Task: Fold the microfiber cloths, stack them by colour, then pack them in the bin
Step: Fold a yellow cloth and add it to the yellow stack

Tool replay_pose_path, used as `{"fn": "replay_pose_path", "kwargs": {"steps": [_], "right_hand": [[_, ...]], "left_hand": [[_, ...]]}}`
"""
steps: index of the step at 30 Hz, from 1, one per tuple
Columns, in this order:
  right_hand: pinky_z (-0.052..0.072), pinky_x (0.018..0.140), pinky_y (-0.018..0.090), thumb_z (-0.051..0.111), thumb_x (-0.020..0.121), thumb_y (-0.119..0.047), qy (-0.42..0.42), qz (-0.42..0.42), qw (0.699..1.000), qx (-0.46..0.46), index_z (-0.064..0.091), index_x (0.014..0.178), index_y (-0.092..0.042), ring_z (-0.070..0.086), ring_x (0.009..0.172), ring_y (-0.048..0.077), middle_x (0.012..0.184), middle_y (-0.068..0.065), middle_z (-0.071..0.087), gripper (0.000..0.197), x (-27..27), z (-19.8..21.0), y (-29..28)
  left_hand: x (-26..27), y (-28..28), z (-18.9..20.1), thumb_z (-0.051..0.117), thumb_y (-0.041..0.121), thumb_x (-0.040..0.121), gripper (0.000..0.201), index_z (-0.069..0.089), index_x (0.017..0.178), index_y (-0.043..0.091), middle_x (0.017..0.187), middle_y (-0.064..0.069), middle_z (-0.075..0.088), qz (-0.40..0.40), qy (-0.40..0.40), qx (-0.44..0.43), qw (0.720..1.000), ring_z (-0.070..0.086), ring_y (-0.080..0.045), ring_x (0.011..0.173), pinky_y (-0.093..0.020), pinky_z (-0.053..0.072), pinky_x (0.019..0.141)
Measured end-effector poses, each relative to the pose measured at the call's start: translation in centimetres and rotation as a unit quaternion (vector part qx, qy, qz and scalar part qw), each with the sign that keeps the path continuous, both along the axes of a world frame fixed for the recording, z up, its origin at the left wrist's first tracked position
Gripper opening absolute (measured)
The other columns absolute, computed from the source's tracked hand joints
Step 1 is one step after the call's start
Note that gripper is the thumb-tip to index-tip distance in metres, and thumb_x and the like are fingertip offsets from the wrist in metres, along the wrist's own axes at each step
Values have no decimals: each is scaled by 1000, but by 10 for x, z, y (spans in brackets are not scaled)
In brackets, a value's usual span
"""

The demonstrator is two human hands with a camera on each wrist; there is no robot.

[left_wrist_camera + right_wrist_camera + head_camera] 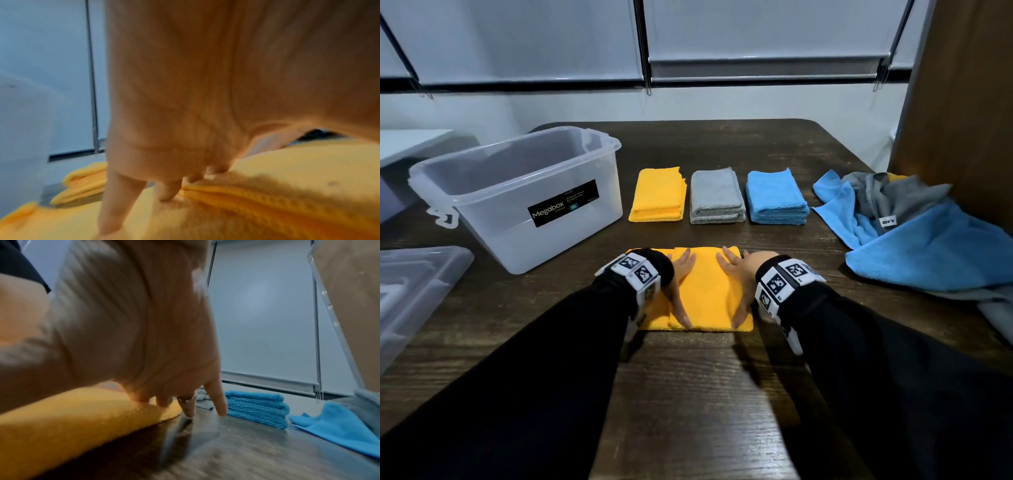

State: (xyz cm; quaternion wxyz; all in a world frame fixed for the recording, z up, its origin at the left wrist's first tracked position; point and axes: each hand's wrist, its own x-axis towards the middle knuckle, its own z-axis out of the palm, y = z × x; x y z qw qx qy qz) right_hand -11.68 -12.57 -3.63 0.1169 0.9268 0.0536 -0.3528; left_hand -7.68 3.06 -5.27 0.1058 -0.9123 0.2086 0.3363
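A partly folded yellow cloth lies flat on the table in front of me. My left hand presses flat on its left part, fingers straight over a fold edge. On the cloth's right part, my right hand also lies flat; its outer fingers touch the table just past the cloth. Behind it stand three folded stacks: yellow, grey and blue. The clear plastic bin stands open at the left, nothing visible inside.
A loose heap of unfolded blue and grey cloths lies at the table's right, against a brown wooden panel. The bin's clear lid sits at the near left edge. Bare dark wood table lies between my forearms.
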Motion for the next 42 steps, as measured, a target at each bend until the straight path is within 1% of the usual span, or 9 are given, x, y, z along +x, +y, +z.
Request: {"fn": "replay_pose_path", "kwargs": {"steps": [6, 13, 16, 20, 23, 28, 32, 37, 42], "right_hand": [[9, 115, 64, 62, 74, -72, -63, -9, 998, 19, -15, 152, -16, -6, 149, 30, 158, 0, -24, 123, 2, -5, 4], [6, 115, 62, 57, 77, -72, -105, 73, 982, 138, -19, 151, -30, -17, 147, 27, 156, -1, -31, 114, 3, -16, 43], [8, 115, 63, 56, 75, -76, -58, 40, 991, 118, -20, 150, -31, -18, 147, 27, 157, -3, -29, 116, 3, -26, 42], [6, 115, 62, 58, 72, -76, -52, 28, 988, 140, -21, 150, -28, -19, 147, 24, 157, -5, -28, 121, -1, -27, 32], [18, 118, 51, 65, 82, -57, -43, -23, 969, 242, -6, 155, -24, -1, 149, 25, 162, -2, -7, 106, -2, -18, 18], [44, 104, 40, 41, 101, -14, -115, -353, 728, 576, 41, 140, -2, 61, 103, 24, 124, 16, 60, 41, 8, -5, -11], [51, 70, 37, 32, 105, -34, -98, -473, 601, 637, 33, 140, 5, 58, 77, 25, 91, 17, 55, 52, 12, -8, -31], [46, 63, 29, 55, 97, -35, -113, -449, 664, 587, 40, 139, 4, 51, 72, 18, 90, 11, 53, 60, 19, -23, -41], [52, 61, 30, 63, 84, -1, -191, -418, 726, 512, 46, 135, -13, 57, 86, 21, 111, 15, 58, 55, 29, -31, -41]], "left_hand": [[4, 69, 16, 50, 75, 72, 109, 14, 150, 8, 155, -13, 21, 204, -93, -64, 973, 30, -28, 139, -36, 30, 111], [-5, 89, 18, 73, 29, 81, 76, 35, 135, -7, 73, -12, 53, 348, -52, -178, 919, 53, -19, 56, -19, 40, 31], [-4, 80, 17, 80, 31, 73, 64, 50, 120, 0, 67, -12, 52, 354, -45, -194, 914, 50, -20, 51, -24, 44, 40], [-1, 63, 25, 75, 39, 75, 66, 50, 126, 6, 123, -13, 56, 329, -82, -257, 905, 55, -25, 106, -33, 45, 85], [-2, 38, 37, 73, 33, 79, 36, 62, 105, 11, 103, -10, 59, 305, -60, -336, 889, 53, -17, 85, -29, 44, 75], [-13, -13, 42, 73, 26, 79, 36, 40, 65, 20, 69, 1, 35, 286, -80, -392, 871, 36, -10, 60, -23, 27, 54], [-26, -50, 32, 73, 15, 81, 26, 47, 78, 15, 68, -3, 47, 299, -11, -430, 852, 48, -14, 55, -22, 37, 46], [-46, -67, 7, 77, 22, 76, 51, 52, 119, 9, 108, -8, 56, 226, -25, -371, 900, 57, -24, 108, -30, 45, 79], [-54, -59, 2, 76, 7, 74, 38, 57, 106, 16, 87, 3, 52, 147, -62, -400, 903, 53, -15, 83, -24, 46, 66]]}}
